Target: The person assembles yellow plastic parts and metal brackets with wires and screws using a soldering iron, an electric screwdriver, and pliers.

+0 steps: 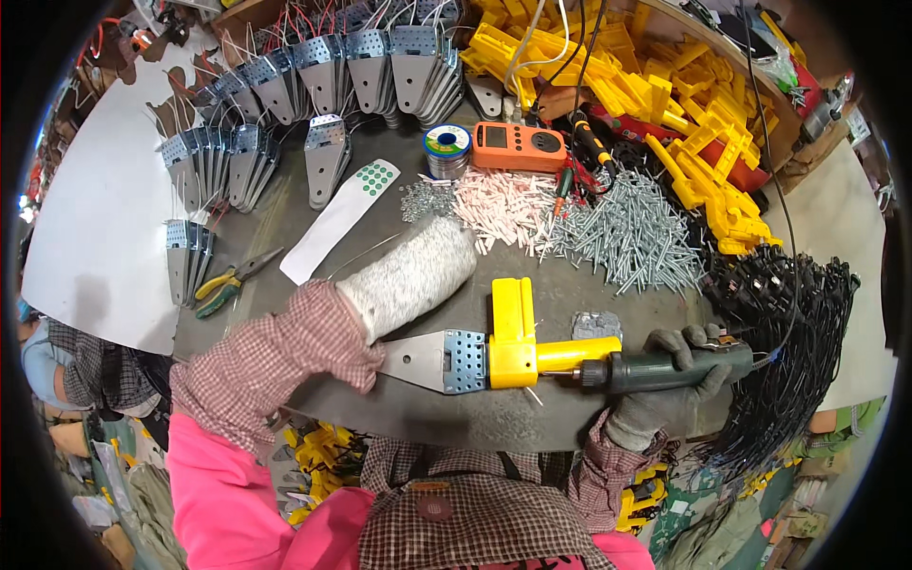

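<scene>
In a grey glove, my right hand (655,410) is wrapped around a dark green electric screwdriver (622,372), held level with its bit pointing left. The bit meets a yellow plastic handle (514,361) near its lower edge. Joined to that handle's left side is a tapered grey metal plate (416,362) with a perforated bluish bracket (465,362). My left hand (408,275), in a pale speckled covering, reaches up and right over the table towards the small parts. Its fingers do not show, nor does anything it may hold. The left checked sleeve (285,351) borders the plate's narrow end.
Beyond my hands lie silver screws (632,233), small pinkish tubes (503,204), a solder spool (446,150) and an orange meter (518,147). Pliers (237,281) and stacked metal plates (323,161) are left. Black cables (788,332) and yellow plastic parts (712,171) crowd the right.
</scene>
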Tool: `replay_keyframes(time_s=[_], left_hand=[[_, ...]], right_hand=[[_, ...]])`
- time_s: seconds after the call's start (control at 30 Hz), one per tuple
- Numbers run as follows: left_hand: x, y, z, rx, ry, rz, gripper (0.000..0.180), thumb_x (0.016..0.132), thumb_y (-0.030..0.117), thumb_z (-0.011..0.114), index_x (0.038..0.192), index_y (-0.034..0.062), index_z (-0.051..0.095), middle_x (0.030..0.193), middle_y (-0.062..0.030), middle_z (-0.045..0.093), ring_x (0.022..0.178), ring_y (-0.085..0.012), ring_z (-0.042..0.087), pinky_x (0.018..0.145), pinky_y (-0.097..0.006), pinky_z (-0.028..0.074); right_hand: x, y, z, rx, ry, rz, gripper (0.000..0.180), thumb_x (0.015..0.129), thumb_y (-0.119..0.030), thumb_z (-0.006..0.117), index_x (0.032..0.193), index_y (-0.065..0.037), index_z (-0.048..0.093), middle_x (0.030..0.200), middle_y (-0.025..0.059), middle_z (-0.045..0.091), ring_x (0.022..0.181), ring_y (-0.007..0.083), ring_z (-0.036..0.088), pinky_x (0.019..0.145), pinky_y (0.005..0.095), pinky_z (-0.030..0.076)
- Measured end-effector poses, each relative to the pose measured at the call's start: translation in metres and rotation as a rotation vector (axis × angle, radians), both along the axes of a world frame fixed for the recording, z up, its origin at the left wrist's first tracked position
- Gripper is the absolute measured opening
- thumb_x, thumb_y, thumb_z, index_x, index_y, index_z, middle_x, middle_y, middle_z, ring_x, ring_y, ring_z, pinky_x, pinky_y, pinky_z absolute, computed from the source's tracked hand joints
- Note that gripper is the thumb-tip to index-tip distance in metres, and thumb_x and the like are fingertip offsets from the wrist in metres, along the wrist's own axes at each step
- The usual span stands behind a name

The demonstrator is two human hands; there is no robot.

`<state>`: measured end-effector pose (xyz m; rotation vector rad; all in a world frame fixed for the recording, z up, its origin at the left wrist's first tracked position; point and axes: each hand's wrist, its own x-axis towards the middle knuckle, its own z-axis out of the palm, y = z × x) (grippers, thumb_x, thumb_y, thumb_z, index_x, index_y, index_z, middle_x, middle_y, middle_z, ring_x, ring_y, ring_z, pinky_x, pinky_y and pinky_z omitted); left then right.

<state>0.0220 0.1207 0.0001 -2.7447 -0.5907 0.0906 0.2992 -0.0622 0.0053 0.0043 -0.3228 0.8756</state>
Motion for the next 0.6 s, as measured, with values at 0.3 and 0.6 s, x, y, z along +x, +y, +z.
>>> replay_keyframes(time_s=[0.3,0.6], left_hand=[[-0.017,-0.124,0.021,-0.733,-0.881,0.383,0.02,0.071,0.006,0.07,0.086,0.0064,0.057,0.085,-0.0097,0.06,0.074,-0.0298,0.059,0.068,-0.04,0.05],[-0.011,-0.141,-0.013,-0.733,-1.085,0.241,0.025,0.071,0.004,0.075,0.087,0.0091,0.057,0.092,-0.0083,0.059,0.088,-0.0292,0.058,0.084,-0.043,0.045]], right_hand=[[-0.012,0.004,0.005,-0.064,0.013,0.02,0.038,0.09,-0.025,0.072,0.117,-0.007,0.053,0.095,0.0082,0.057,0.069,0.0139,0.054,0.077,0.0296,0.049],[-0.015,0.012,0.0,-0.056,0.101,0.062,0.026,0.089,-0.025,0.072,0.099,-0.006,0.057,0.081,0.0035,0.05,0.065,0.0129,0.053,0.075,0.0295,0.048]])
